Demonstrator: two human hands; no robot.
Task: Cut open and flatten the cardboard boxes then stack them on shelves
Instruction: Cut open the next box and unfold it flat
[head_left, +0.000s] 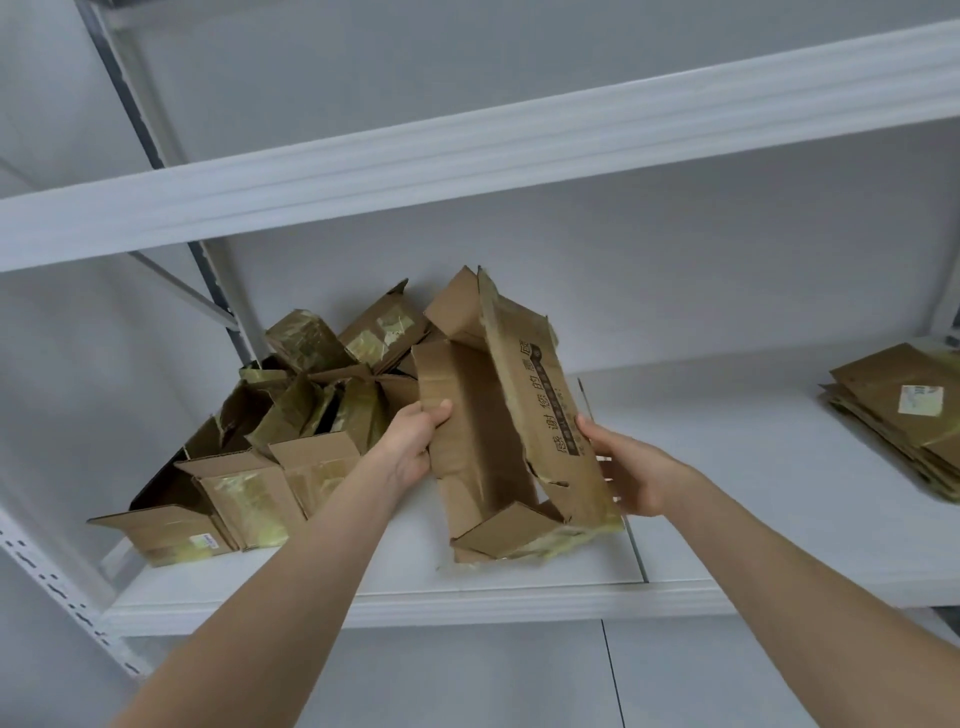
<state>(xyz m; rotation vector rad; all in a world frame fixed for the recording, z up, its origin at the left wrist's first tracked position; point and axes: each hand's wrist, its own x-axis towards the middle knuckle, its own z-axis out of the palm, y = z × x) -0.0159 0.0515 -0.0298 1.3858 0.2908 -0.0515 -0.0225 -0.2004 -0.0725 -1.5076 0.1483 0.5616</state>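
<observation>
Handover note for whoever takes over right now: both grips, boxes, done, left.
Left grip: pinches the left wall of the open box.
Right grip: holds its right wall.
The box is over the white shelf, not yet flat.
Done: flattened stack at the shelf's right end.
Left: flatten this box and the pile of opened boxes on the left, then stack them.

The held box (483, 431) is brown inside, its outer face printed with dark characters and a dark band. Left of the grip the pile of boxes (291, 415) is brown with yellow-green tape; right of it the flattened stack (904, 410) is brown with what seems a pale label.
</observation>
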